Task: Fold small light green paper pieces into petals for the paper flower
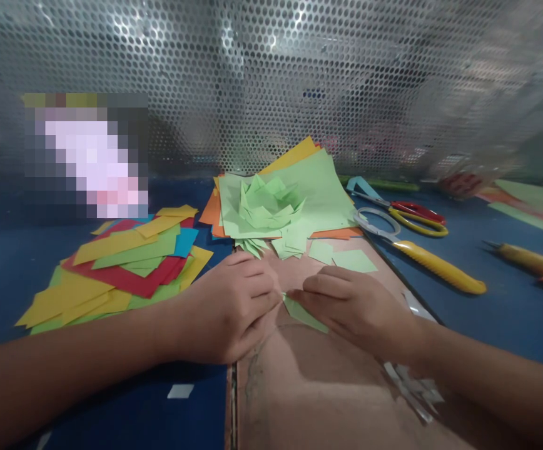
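Over the wooden board [328, 400], my left hand [234, 306] and my right hand [360, 306] face each other with fingers closed. Between them is a small light green paper piece [305, 314], pinched at its upper left corner by both hands' fingertips; the exact grip is partly hidden. Just beyond the hands lie folded green paper pieces [251, 246] and flat green paper squares [353, 260]. Behind these, a ring of folded green paper [271, 203] sits on a stack of coloured paper sheets [332, 187].
Loose yellow, red, green and blue paper pieces [126, 256] are heaped on the left. To the right lie scissors [412, 215], a yellow-handled cutter [440, 265] and a yellow tool [529, 259]. White scraps [412, 387] lie near my right forearm. A perforated metal panel [182, 75] rises at the back.
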The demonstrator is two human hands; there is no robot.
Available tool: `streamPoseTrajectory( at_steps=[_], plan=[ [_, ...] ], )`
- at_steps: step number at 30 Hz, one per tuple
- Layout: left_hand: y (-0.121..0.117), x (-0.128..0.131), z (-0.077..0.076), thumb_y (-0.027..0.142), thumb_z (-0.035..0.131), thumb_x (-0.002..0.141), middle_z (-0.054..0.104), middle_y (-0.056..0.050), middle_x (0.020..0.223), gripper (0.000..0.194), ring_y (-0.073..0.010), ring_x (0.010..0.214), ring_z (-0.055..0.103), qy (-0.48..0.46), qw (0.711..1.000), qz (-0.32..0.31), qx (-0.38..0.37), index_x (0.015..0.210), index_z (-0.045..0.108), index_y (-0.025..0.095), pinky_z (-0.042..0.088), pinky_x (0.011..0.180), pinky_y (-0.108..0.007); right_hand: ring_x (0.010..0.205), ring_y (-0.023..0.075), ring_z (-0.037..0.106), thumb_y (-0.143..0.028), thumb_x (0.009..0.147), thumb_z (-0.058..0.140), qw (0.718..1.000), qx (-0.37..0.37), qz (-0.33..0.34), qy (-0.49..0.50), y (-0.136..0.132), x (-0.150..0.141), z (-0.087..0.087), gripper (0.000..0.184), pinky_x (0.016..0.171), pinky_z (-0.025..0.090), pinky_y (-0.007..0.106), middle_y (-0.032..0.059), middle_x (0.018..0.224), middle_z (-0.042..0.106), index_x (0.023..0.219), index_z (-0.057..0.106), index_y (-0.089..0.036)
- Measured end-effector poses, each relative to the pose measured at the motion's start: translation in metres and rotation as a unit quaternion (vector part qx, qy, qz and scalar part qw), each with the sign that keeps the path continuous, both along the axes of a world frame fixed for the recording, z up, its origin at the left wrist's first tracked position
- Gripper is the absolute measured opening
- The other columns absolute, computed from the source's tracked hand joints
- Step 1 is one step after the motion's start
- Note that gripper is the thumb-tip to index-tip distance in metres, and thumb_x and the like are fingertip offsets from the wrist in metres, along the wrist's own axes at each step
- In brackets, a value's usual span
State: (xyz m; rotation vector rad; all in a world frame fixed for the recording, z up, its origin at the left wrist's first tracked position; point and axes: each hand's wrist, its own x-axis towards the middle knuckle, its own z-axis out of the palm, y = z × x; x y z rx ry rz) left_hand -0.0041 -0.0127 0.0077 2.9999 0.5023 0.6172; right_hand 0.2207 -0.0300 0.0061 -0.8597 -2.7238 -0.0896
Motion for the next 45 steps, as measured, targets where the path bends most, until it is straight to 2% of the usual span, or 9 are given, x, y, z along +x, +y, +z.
streamPoseTrajectory(
  at_steps=[6, 11, 18, 24, 28, 36, 45],
  plan=[
    [0.0, 0.001, 0.002, 0.018, 0.04, 0.089, 0.062, -0.007, 0.078, 0.026, -0.0204, 0.075, 0.048, 0.007, 1.0, -0.005, 0.022, 0.089, 0.064, 0.01, 0.033, 0.073, -0.038, 0.06, 0.0137, 0.047, -0.015, 0.096, 0.033, 0.999, 0.039, 0.005, -0.014, -0.001, 0.001, -0.003, 0.035, 0.054, 0.036, 0.027, 0.0038, 0.069, 0.059, 0.077, 0.063, -0.014],
    [0.0, 0.0, 0.001, 0.021, 0.043, 0.088, 0.062, -0.007, 0.081, 0.024, -0.0204, 0.076, 0.047, 0.021, 0.998, -0.019, 0.048, 0.081, 0.064, 0.012, 0.033, 0.076, -0.039, 0.062, 0.0136, 0.049, -0.012, 0.096, 0.033, 0.999, 0.04, 0.025, -0.02, 0.0, 0.003, -0.003, 0.035, 0.056, 0.036, 0.027, 0.0049, 0.072, 0.061, 0.081, 0.064, -0.011],
    [-0.001, 0.001, 0.002, 0.018, 0.044, 0.086, 0.063, -0.006, 0.079, 0.022, -0.0213, 0.076, 0.048, 0.02, 0.997, -0.02, 0.066, 0.081, 0.064, 0.012, 0.033, 0.077, -0.04, 0.063, 0.0135, 0.049, -0.014, 0.095, 0.038, 0.998, 0.049, 0.019, -0.023, 0.0, 0.003, -0.004, 0.028, 0.056, 0.036, 0.027, 0.0046, 0.075, 0.062, 0.082, 0.063, -0.011],
    [0.0, 0.001, -0.001, 0.019, 0.042, 0.088, 0.063, -0.007, 0.079, 0.025, -0.0203, 0.076, 0.048, 0.005, 0.999, -0.011, 0.034, 0.082, 0.064, 0.011, 0.034, 0.074, -0.038, 0.059, 0.0148, 0.047, -0.014, 0.095, 0.036, 0.992, 0.106, 0.045, -0.058, 0.0, 0.006, -0.006, 0.026, 0.053, 0.033, 0.031, 0.0053, 0.08, 0.064, 0.094, 0.061, -0.009],
    [-0.001, 0.002, -0.001, 0.018, 0.039, 0.089, 0.064, -0.008, 0.081, 0.027, -0.0209, 0.078, 0.051, 0.007, 1.0, 0.004, 0.026, 0.09, 0.065, 0.011, 0.035, 0.074, -0.038, 0.064, 0.0166, 0.048, -0.013, 0.092, 0.041, 0.988, 0.094, 0.045, -0.11, 0.001, 0.011, -0.011, 0.023, 0.054, 0.033, 0.033, 0.0059, 0.085, 0.062, 0.107, 0.057, -0.009],
    [-0.001, 0.003, -0.002, 0.019, 0.038, 0.089, 0.062, -0.009, 0.084, 0.028, -0.0209, 0.078, 0.049, 0.033, 0.999, 0.019, -0.004, 0.097, 0.064, 0.011, 0.036, 0.076, -0.039, 0.066, 0.0149, 0.05, -0.013, 0.093, 0.036, 0.987, 0.103, 0.062, -0.103, 0.001, 0.012, -0.01, 0.027, 0.055, 0.037, 0.029, 0.0084, 0.091, 0.062, 0.108, 0.058, -0.011],
    [0.004, 0.001, -0.002, 0.02, 0.042, 0.085, 0.063, -0.01, 0.086, 0.024, -0.023, 0.081, 0.048, 0.041, 0.999, -0.011, 0.03, 0.092, 0.063, 0.011, 0.035, 0.079, -0.043, 0.066, 0.0148, 0.049, -0.014, 0.092, 0.039, 0.987, 0.104, 0.056, -0.112, 0.002, 0.014, -0.013, 0.024, 0.055, 0.036, 0.029, 0.0069, 0.091, 0.062, 0.107, 0.058, -0.013]
  ],
)
